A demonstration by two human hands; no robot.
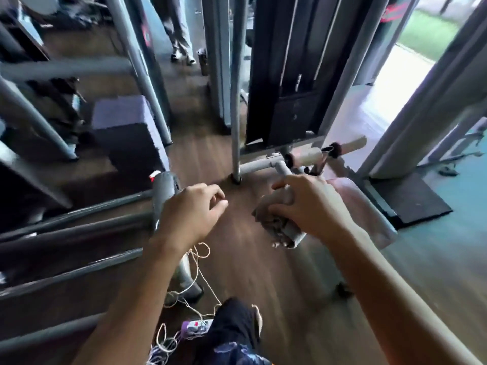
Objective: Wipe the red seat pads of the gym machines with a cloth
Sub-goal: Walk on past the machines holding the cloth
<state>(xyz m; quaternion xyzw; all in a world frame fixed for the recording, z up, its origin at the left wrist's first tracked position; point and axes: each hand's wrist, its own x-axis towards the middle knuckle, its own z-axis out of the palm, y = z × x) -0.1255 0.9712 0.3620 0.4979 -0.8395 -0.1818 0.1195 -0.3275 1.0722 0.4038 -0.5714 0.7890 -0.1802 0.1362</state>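
Right hand [311, 204] grips a bunched cloth [266, 214], palm down, forearm reaching in from near right. Left hand [195, 209] is loosely curled, holds nothing and hovers to the left over the floor. Seat pad [369, 214] looks pale red and sits just right of the cloth hand. Best move, probably: carry the cloth right onto the pad, flatten it, wipe in long overlapping strokes. Frame blurry.

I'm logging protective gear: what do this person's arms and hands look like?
The left hand and right hand wear no gloves, and no ring, watch or band shows, though the picture is blurred. Both arms are bare, with no sleeve in view.
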